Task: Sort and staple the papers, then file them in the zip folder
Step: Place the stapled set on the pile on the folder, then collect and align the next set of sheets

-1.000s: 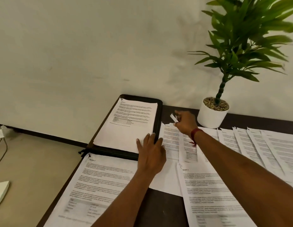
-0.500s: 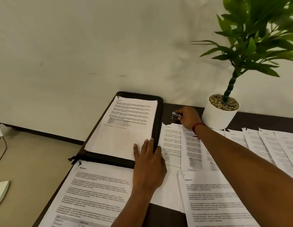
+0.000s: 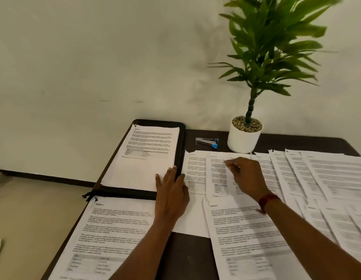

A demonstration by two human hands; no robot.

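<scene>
- Head view: the zip folder (image 3: 181, 142) lies open and flat at the far left corner of the dark desk (image 3: 187, 257). Its long axis runs away from the person toward the wall, slanted a little to the right.
- A stack of printed papers (image 3: 147, 158) lies inside it, long axis along the folder's, with the top of the text toward the wall.
- The left hand (image 3: 171, 193) lies flat with straight fingers on the near right corner of that stack and across the folder's right rim. Its grip is wide, pressing and curled round nothing.
- The right hand (image 3: 247, 178) is over the overlapping sheets (image 3: 197, 174) just right of the folder, fingers curled in. It is blurred, and I cannot tell whether its grip holds anything. A red band (image 3: 268, 201) circles its wrist.
- The stapler (image 3: 207, 141), silver with a blue end, lies on bare desk beyond those sheets, between the folder and the white plant pot (image 3: 243, 138). Its long axis runs left to right with the blue end toward the pot, and it is apart from both hands.
- A sheet headed "Section 2" (image 3: 115, 229) lies just before the folder's near edge, and one headed "Section 3" (image 3: 246, 239) lies under the right forearm.
- A fanned row of further sheets (image 3: 321, 178) covers the desk's right side, each overlapping the next.
- The pot stands by the wall at the sheets' far edge, and its green leaves (image 3: 276, 47) spread high above it.
</scene>
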